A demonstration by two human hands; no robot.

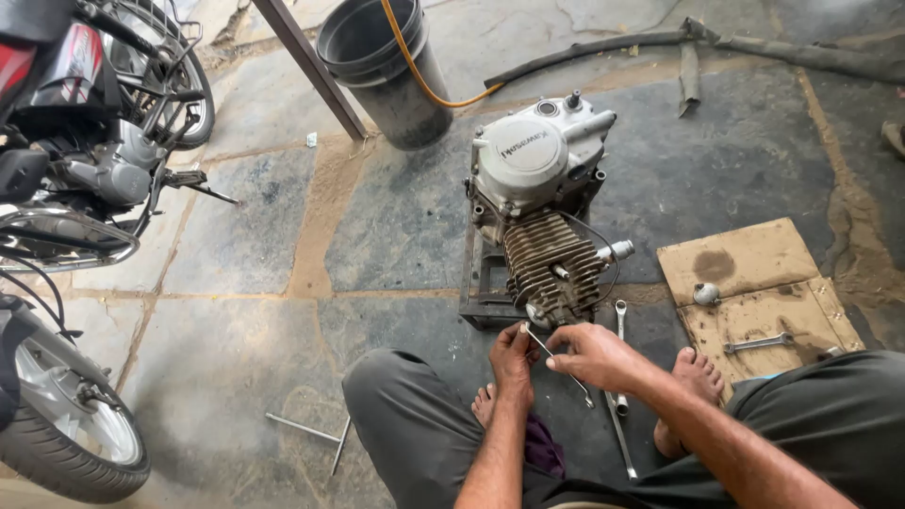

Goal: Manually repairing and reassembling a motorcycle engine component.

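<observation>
Head view: motorcycle engine [542, 207] sits on a metal stand [481, 283] on the stone floor, removed from any frame. Left hand [512, 356] and right hand [594, 355] are both closed on a thin wrench [556, 363] at the finned cylinder; covers are still fitted.

The motorcycle [85, 141] (left edge) and black bucket [382, 66] are cut off.
</observation>
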